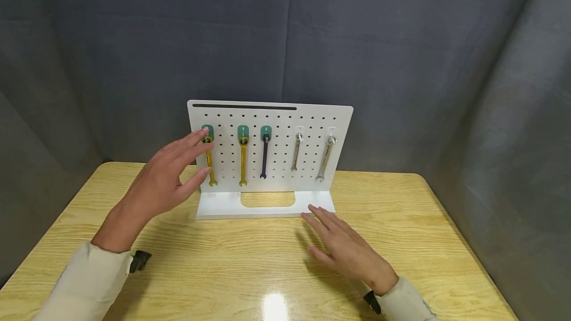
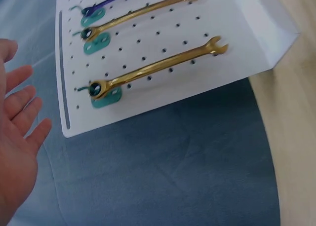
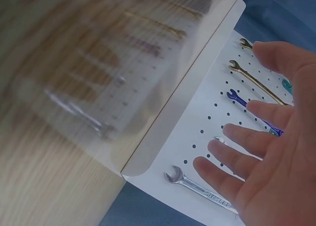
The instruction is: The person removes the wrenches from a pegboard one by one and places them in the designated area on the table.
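Several combination wrenches hang in a row on a white pegboard (image 1: 278, 162). At the left is a gold wrench (image 2: 158, 65), then a second gold wrench (image 1: 243, 162) and a dark purple wrench (image 1: 265, 157). Two silver ones follow, a shorter silver wrench (image 1: 296, 152) and a longer silver wrench (image 1: 326, 160). My left hand (image 1: 167, 175), fingers spread, overlaps the leftmost gold wrench in the head view; the left wrist view shows its palm beside the board, holding nothing. Over the table before the board's right end, my right hand (image 1: 343, 246) extends its fingers, also holding nothing.
Green hooks (image 1: 266, 131) carry the gold and purple wrenches; clear hooks (image 1: 332, 132) carry the silver ones. The board's white base (image 1: 220, 206) rests on a wooden table (image 1: 250, 256). Grey curtains (image 1: 285, 38) stand behind and at both sides.
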Demonstrator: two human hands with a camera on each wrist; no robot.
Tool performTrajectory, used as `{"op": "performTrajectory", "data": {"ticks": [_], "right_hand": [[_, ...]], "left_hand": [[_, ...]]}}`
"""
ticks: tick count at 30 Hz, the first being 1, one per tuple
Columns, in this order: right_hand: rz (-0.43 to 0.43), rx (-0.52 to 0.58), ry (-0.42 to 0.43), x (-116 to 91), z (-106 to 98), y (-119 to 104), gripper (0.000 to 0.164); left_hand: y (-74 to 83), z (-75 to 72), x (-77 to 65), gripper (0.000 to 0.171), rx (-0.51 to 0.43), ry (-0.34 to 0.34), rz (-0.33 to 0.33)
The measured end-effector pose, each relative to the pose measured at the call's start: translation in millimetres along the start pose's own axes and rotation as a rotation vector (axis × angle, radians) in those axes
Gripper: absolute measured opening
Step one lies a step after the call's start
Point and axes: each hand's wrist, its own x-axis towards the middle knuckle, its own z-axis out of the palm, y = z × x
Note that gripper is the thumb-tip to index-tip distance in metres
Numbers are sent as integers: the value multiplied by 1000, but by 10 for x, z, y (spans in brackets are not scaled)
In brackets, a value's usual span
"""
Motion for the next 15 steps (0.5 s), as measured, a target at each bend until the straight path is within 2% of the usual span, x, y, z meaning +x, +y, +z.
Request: {"op": "performTrajectory", "data": {"ticks": [5, 11, 15], "right_hand": [[11, 14, -22, 13, -3, 0, 68], [7, 5, -43, 15, -25, -11, 72], [16, 4, -54, 9, -54, -16, 71]], "left_hand": [[-74, -47, 124, 51, -8, 18, -47], [-120, -34, 199, 45, 1, 39, -90], [-158, -20, 248, 34, -25, 109, -114]]}}
